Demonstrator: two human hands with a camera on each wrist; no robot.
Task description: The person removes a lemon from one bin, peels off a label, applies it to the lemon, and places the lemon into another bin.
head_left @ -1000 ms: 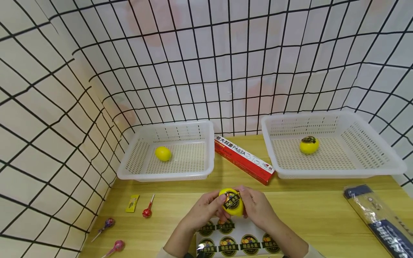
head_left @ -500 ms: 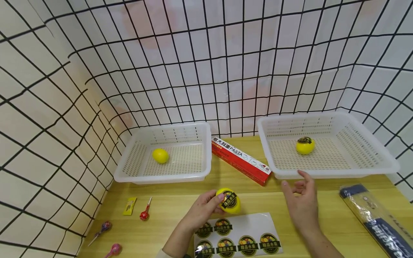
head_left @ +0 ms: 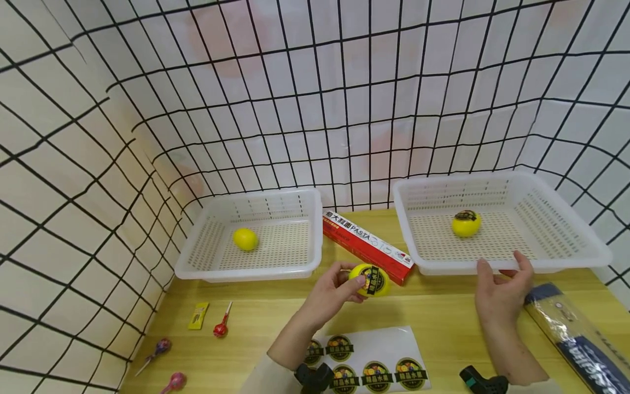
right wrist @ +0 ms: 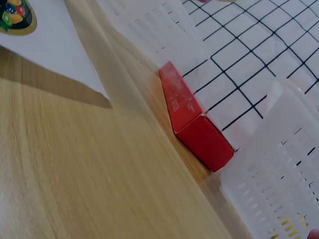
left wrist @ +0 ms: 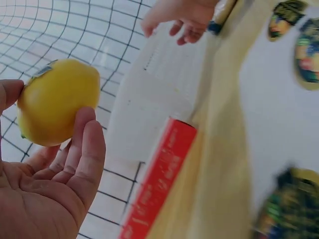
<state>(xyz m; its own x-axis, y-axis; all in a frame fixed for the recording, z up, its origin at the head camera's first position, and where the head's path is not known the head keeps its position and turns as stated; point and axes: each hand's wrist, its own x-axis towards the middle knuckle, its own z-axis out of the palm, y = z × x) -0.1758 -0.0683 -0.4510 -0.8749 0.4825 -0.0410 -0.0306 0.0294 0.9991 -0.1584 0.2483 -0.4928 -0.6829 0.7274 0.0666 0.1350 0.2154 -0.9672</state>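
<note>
My left hand (head_left: pixel 327 298) holds a yellow lemon (head_left: pixel 383 285) raised over the table, thumb on the round black fruit sticker (head_left: pixel 373 280) on its side. In the left wrist view the lemon (left wrist: pixel 60 102) sits between the thumb and fingertips. My right hand (head_left: pixel 504 298) is at the front rim of the right white basket (head_left: pixel 443 267), its thumb and fingertips overlapping the rim, fingers loosely bent. Inside that basket lies another stickered lemon (head_left: pixel 465 225). A lemon with no sticker showing (head_left: pixel 245 239) lies in the left white basket (head_left: pixel 246 273).
A sheet of round stickers (head_left: pixel 376 347) lies before me, partly behind my left wrist. Between the baskets is a red pasta box (head_left: pixel 366 249). A clear-wrapped dark blue packet (head_left: pixel 583 345) lies at right. Several candies, including a red lollipop (head_left: pixel 220 329), are at left.
Both hands were on the lemon; the right hand let go and moved right to the basket's rim. The left hand has carried the lemon forward and slightly right, turning it.
</note>
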